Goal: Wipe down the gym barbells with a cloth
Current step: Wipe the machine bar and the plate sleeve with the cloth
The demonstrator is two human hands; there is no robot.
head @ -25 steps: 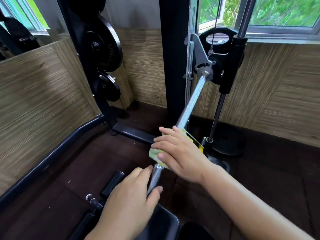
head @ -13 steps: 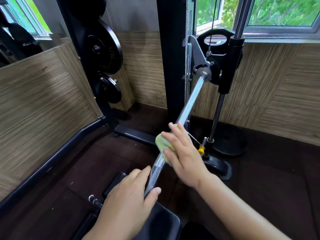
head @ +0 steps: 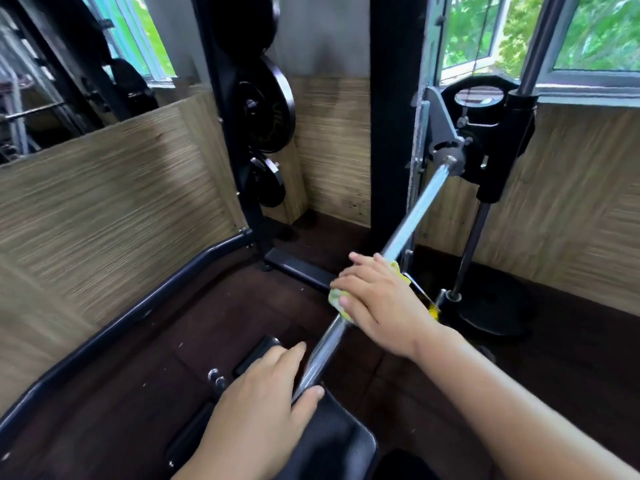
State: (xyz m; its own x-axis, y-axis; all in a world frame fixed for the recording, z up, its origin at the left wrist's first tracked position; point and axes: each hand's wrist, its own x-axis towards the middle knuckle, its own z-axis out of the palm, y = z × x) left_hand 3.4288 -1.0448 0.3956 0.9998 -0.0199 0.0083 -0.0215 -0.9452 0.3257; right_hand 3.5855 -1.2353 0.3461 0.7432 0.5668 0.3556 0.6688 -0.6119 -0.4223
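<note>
While the right hand (head: 381,299) clamps the yellow-green cloth (head: 337,299) around the barbell (head: 412,216) mid-shaft and the left hand (head: 263,407) grips its near end, a loosened grip could let the cloth slide off to the floor.

My right hand (head: 382,303) slides the crumpled yellow-green cloth (head: 337,301) back down the chrome steel barbell (head: 412,230), toward lower centre frame.

Gym: weight plates (head: 268,107) on rack (head: 225,109), barbell (head: 408,233) in machine.
</note>
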